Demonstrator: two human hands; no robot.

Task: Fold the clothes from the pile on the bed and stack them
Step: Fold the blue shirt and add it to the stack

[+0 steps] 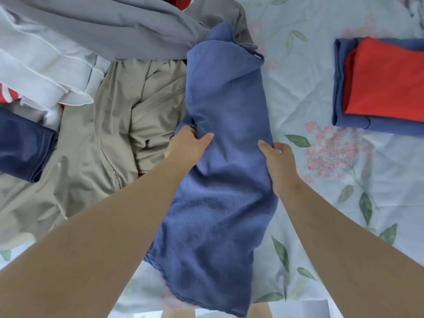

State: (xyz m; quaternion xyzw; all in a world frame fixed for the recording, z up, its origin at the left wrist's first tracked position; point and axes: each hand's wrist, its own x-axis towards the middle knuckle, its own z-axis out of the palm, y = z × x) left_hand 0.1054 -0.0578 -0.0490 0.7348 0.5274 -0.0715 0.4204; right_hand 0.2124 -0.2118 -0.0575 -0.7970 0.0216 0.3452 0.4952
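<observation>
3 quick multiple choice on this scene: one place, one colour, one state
1. Where is the folded stack? A on a chair B on the bedsheet, person's right C in a basket
2. Its top garment's colour? A red B grey C beige
3. The blue garment is? A untouched B in one hand C gripped by left hand and right hand
Answers: B, stack sits on sheet at right; A, red lies on folded blue; C, each hand clutches the cloth.
</observation>
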